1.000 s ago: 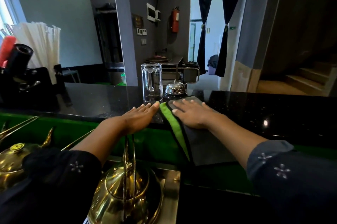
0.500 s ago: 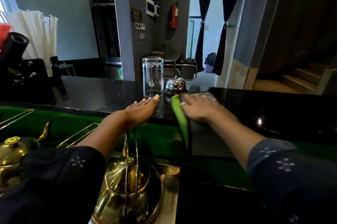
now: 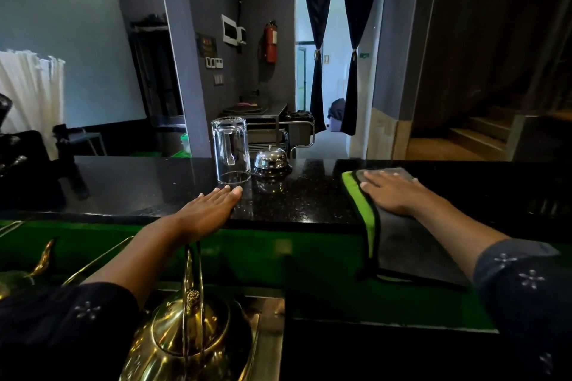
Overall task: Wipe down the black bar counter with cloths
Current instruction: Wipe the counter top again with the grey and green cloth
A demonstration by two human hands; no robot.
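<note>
A dim bar room lies beyond the black counter [image 3: 309,201], with a curtained doorway behind it. From the head view we see our right hand [image 3: 393,194] spread flat, fingers extended, pressing on the cloth [image 3: 399,244] and gripping nothing. The cloth lies under that palm and spills over the near edge toward us. Its long axis runs from the far edge of the counter back to us, its green border on the hand's left side. Our left hand [image 3: 210,210] rests open and flat on the counter, holding nothing, with a glass [image 3: 230,154] just past its fingertips and a bell [image 3: 270,160] beyond it to the right. We judge a wiping stroke is under way; the next move calls for steady pressure sideways along the counter, keeping clear of the glass.
</note>
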